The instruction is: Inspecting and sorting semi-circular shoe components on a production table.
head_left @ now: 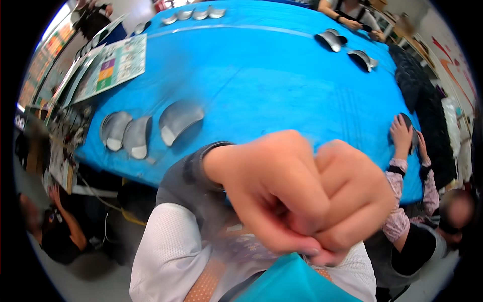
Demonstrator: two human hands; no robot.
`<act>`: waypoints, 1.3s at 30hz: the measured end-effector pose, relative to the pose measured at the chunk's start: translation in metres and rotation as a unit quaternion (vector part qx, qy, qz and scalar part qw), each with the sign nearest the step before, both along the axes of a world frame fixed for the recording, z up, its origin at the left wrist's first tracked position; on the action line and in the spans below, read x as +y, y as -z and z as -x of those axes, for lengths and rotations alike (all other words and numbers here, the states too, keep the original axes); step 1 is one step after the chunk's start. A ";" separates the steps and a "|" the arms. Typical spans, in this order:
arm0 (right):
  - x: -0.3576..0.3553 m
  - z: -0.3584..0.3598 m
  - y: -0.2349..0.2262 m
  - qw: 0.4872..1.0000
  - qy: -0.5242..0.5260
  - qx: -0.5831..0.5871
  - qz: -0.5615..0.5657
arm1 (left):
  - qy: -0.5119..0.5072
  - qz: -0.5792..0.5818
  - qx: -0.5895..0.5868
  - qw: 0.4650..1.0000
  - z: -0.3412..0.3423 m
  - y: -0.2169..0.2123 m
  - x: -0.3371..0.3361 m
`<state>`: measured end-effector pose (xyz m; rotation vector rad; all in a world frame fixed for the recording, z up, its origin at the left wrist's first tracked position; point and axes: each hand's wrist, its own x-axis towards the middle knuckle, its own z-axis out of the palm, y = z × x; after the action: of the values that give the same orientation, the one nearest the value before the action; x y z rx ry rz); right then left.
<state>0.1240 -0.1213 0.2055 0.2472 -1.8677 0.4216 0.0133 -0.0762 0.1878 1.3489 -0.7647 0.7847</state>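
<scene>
Both of my hands are raised close in front of me, over the near edge of the blue-covered table point(261, 75). My left hand point(271, 186) is curled closed, with its thumb and fingers meeting my right hand point(357, 196), which is also closed. The knuckles press together, and whatever the fingers may pinch is hidden. Just below my fingertips is a piece of teal cloth point(297, 282); whether they touch it I cannot tell. On the table to the left lie several curved silver-grey shells point(181, 121) with pale ends.
At the right edge, a co-worker's hands point(402, 133) hold a dark curved piece. Another person sits far right near two more shells point(330, 40). Several shells point(201, 13) line the far edge. A printed board point(113, 68) leans at the left; a dark padded jacket point(405, 75) lies right.
</scene>
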 end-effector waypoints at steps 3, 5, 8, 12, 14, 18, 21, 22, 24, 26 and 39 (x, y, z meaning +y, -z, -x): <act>-0.003 -0.013 -0.008 1.000 0.008 0.012 0.020 | -0.013 0.007 0.043 0.999 -0.006 -0.013 0.004; -0.015 -0.021 -0.018 0.989 0.131 0.008 0.073 | -0.046 -0.012 0.073 0.996 -0.004 -0.023 0.004; -0.027 -0.026 -0.036 0.953 0.246 -0.025 0.175 | -0.107 0.106 0.166 0.975 0.004 -0.038 -0.003; -0.035 -0.021 -0.053 0.922 0.262 0.021 0.285 | -0.143 0.165 0.193 0.957 0.006 -0.052 -0.012; -0.037 -0.019 -0.057 0.893 0.260 0.032 0.367 | -0.173 0.195 0.183 0.948 0.004 -0.055 -0.014; -0.039 -0.017 -0.059 0.883 0.258 0.024 0.391 | -0.189 0.193 0.176 0.947 0.006 -0.055 -0.016; -0.039 -0.018 -0.058 0.893 0.254 0.002 0.372 | -0.187 0.191 0.180 0.947 0.007 -0.053 -0.016; -0.039 -0.019 -0.057 0.893 0.247 0.002 0.376 | -0.182 0.188 0.183 0.947 0.008 -0.052 -0.017; -0.038 -0.019 -0.055 0.893 0.241 0.003 0.380 | -0.177 0.187 0.187 0.948 0.008 -0.052 -0.017; -0.037 -0.020 -0.053 0.899 0.210 0.026 0.383 | -0.178 0.197 0.197 0.944 0.007 -0.052 -0.016; -0.032 -0.040 -0.050 0.859 0.127 0.033 0.495 | -0.189 0.176 0.198 0.945 -0.003 -0.051 -0.011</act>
<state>0.1645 -0.1538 0.2552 -0.6669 -1.3719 1.0993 0.0167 -0.0869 0.2386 1.2813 -0.0375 0.8635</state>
